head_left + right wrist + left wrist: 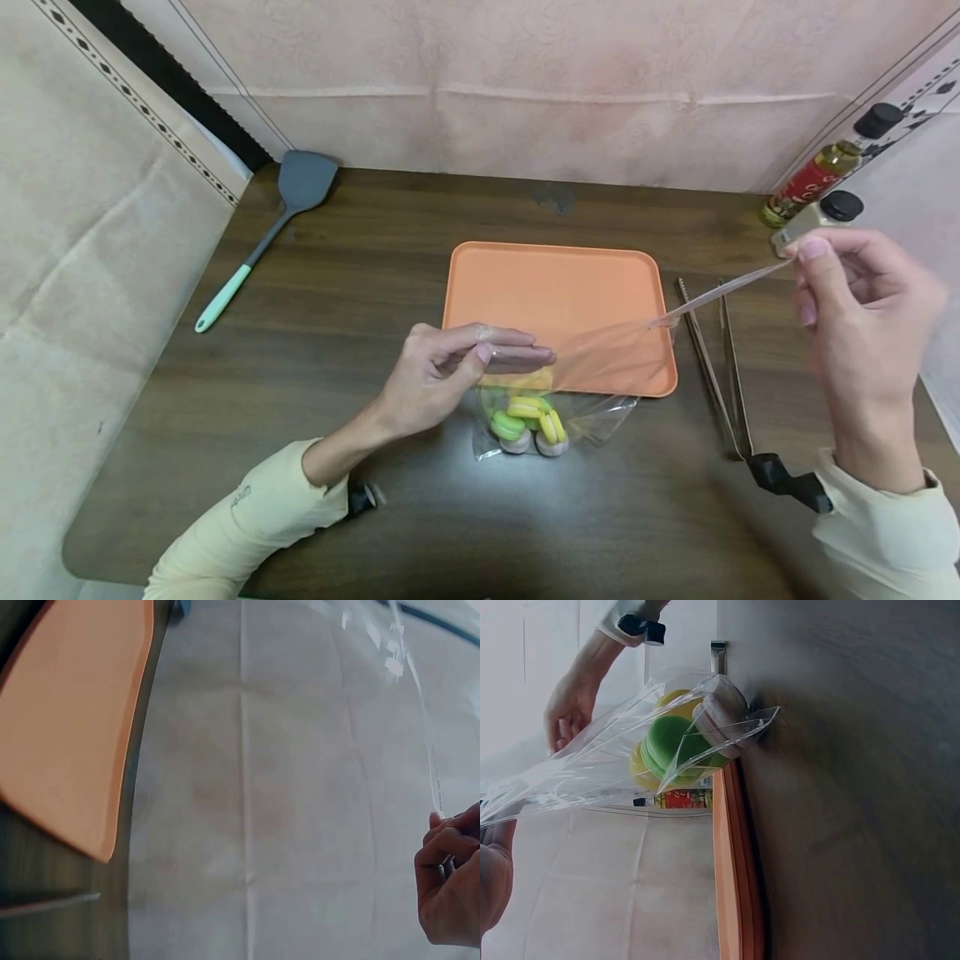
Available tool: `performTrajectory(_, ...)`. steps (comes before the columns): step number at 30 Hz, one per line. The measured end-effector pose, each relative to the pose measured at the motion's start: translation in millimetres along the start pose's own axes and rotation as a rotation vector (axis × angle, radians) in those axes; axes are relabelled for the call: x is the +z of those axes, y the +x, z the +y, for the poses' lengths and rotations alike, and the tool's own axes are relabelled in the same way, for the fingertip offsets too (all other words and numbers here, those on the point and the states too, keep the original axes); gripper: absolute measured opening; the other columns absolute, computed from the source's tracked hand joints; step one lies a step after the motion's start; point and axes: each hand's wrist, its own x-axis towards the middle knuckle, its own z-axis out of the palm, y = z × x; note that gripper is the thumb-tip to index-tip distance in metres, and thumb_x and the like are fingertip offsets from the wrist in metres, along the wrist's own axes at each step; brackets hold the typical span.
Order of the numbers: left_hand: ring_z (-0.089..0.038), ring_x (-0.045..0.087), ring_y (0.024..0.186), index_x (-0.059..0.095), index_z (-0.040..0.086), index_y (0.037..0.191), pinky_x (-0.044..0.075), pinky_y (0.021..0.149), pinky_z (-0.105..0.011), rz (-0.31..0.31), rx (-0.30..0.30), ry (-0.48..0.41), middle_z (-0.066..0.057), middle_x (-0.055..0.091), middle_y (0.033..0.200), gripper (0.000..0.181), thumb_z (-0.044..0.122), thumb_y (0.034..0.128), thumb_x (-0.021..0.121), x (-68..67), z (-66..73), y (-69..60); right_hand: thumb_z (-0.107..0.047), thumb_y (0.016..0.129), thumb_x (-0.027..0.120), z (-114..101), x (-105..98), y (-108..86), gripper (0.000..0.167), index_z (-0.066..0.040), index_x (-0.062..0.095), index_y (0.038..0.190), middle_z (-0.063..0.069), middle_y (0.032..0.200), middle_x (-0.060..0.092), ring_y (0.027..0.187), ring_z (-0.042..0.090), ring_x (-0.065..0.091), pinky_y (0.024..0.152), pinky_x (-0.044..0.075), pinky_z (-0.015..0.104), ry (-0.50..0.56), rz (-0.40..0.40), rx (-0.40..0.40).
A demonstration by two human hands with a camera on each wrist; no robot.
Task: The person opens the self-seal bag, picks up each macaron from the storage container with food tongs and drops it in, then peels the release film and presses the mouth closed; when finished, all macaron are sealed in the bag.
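Observation:
A clear plastic bag (600,408) hangs over the near edge of an orange tray (555,292). Inside its lower end lie several yellow, green and pale macaron-like rounds (528,407). My left hand (457,358) pinches the bag's upper left side between thumb and fingers, and the film partly covers the fingertips. Over on the right, my right hand (862,292) pinches the end of the bag's stretched top edge (727,287), pulled taut upward. From the left wrist view, the rounds (679,746) sit bunched at the bag's bottom, close to the tabletop.
Metal tongs (720,375) lie right of the tray, near the right forearm. At the back right stand a red-labelled bottle (810,183) and a black-capped jar (821,218). A grey spatula with a mint handle (262,242) lies at the far left of the wooden table (300,367).

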Motion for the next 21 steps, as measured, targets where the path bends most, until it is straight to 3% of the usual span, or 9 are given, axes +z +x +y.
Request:
performTrajectory(6, -0.046, 0.076, 0.117, 0.065, -0.023, 0.128, 0.062, 0.101, -0.051, -0.009, 0.012, 0.023, -0.037, 0.074, 0.122, 0.034, -0.013, 0.1064, 0.041, -0.6, 0.3, -0.1, 0.015, 0.096, 0.073, 10, -24, 21.6, 0.014, 0.024, 0.068, 0.086, 0.015, 0.062, 0.060, 0.045, 0.015, 0.034, 0.044, 0.024, 0.020, 0.027, 0.080, 0.044)
performTrajectory(13, -0.044, 0.077, 0.116, 0.065, -0.022, 0.127, 0.063, 0.101, -0.050, -0.032, 0.035, 0.035, -0.036, 0.075, 0.122, 0.033, -0.014, 0.1055, 0.041, -1.3, 2.3, 0.3, 0.022, 0.096, 0.068, 18, -47, 38.1, 0.012, 0.026, 0.065, 0.085, 0.018, 0.059, 0.058, 0.043, 0.015, 0.031, 0.045, 0.016, 0.022, 0.176, 0.195, 0.156)
performTrajectory(21, -0.044, 0.077, 0.116, 0.065, -0.022, 0.127, 0.063, 0.101, -0.050, -0.042, 0.038, 0.025, -0.036, 0.075, 0.121, 0.033, -0.016, 0.1038, 0.042, -2.5, -0.1, 0.0, 0.018, 0.098, 0.068, 19, -57, 44.0, 0.015, 0.024, 0.063, 0.084, 0.017, 0.061, 0.059, 0.042, 0.013, 0.032, 0.042, 0.020, 0.020, 0.138, 0.224, 0.168)
